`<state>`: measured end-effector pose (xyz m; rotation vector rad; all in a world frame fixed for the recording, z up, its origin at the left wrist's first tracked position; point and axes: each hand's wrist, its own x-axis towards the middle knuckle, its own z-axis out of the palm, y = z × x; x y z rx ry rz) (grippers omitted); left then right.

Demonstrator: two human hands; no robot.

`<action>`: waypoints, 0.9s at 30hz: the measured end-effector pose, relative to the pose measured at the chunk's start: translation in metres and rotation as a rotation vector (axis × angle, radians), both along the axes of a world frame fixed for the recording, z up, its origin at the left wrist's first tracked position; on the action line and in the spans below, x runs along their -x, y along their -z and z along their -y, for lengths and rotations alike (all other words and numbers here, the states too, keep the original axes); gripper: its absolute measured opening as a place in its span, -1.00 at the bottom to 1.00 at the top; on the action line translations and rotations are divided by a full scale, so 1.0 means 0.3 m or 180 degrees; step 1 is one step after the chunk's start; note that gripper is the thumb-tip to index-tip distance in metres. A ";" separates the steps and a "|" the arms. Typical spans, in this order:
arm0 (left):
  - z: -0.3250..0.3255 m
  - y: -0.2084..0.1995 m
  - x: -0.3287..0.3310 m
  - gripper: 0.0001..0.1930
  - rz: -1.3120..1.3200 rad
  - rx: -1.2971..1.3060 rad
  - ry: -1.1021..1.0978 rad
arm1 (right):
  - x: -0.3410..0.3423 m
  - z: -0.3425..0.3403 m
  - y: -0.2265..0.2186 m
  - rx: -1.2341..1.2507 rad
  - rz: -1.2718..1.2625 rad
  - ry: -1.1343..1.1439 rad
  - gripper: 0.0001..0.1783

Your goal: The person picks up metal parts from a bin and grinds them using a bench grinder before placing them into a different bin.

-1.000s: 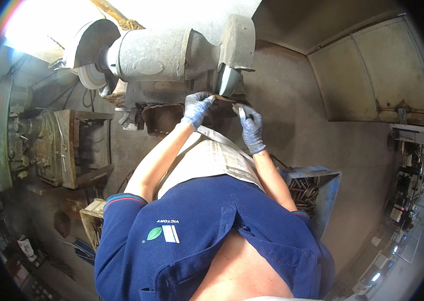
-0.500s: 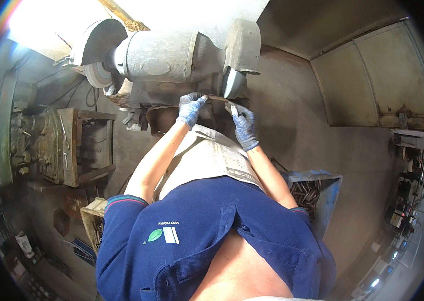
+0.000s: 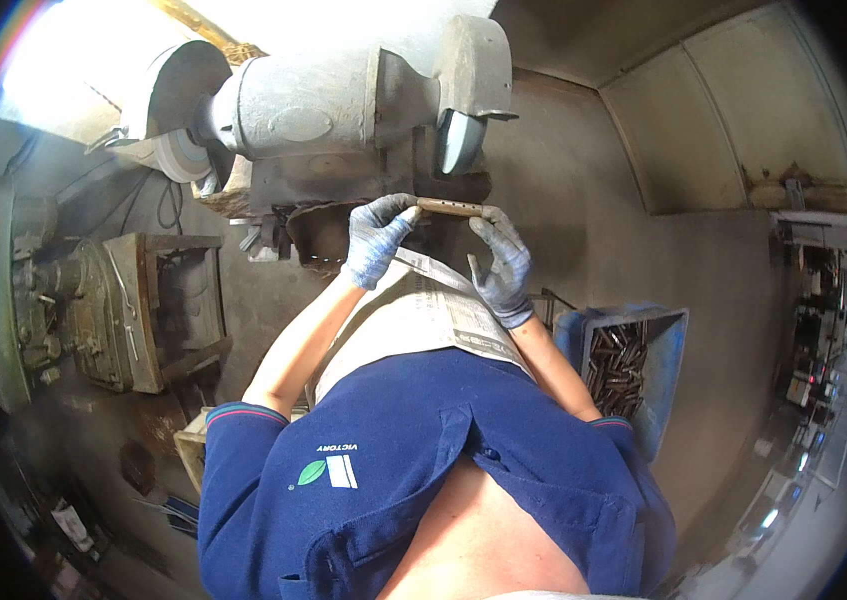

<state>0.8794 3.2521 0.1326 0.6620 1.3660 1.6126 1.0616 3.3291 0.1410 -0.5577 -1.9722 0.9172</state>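
A short, narrow brownish metal bar (image 3: 451,208) with a row of small dark holes lies level in front of me. My left hand (image 3: 375,242), in a blue-grey glove, pinches its left end between thumb and fingers. At the other end, my gloved right hand (image 3: 505,268) has its fingers stretched toward the bar, the fingertips by its tip and the thumb well apart; whether they touch is unclear. Just beyond stands a grey bench grinder (image 3: 305,108). Its right grinding wheel (image 3: 461,143) shows below the guard, above the bar and apart from it.
The grinder's left wheel (image 3: 181,156) is pale and partly guarded. Below the grinder hangs a dark scoop-shaped container (image 3: 323,238). A blue bin (image 3: 671,378) holding many metal pieces (image 3: 618,365) sits by my right arm. Heavy machinery (image 3: 83,315) occupies the left; a light apron (image 3: 413,310) covers my lap.
The bar has come away from the right wheel, toward me, its holed side now showing. My right hand has loosened from its end, thumb dropping away. The view has shifted slightly.
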 end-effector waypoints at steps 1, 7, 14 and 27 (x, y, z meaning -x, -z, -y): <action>0.009 -0.016 -0.001 -0.81 0.0008 -0.0035 0.0081 | -0.017 0.016 -0.022 -0.0251 0.0107 0.0064 -0.60; 0.020 -0.054 -0.053 -0.78 0.0141 -0.0222 0.0662 | -0.107 0.130 -0.106 -0.0288 0.0183 0.0402 -0.52; 0.073 0.190 -0.036 -0.90 0.0180 0.0262 0.1544 | -0.335 0.224 -0.091 -0.0012 0.0682 0.1699 -0.58; 0.455 0.309 -0.219 -0.91 0.0365 0.1653 0.0799 | -0.871 0.103 0.108 0.1507 0.0529 0.2290 -0.72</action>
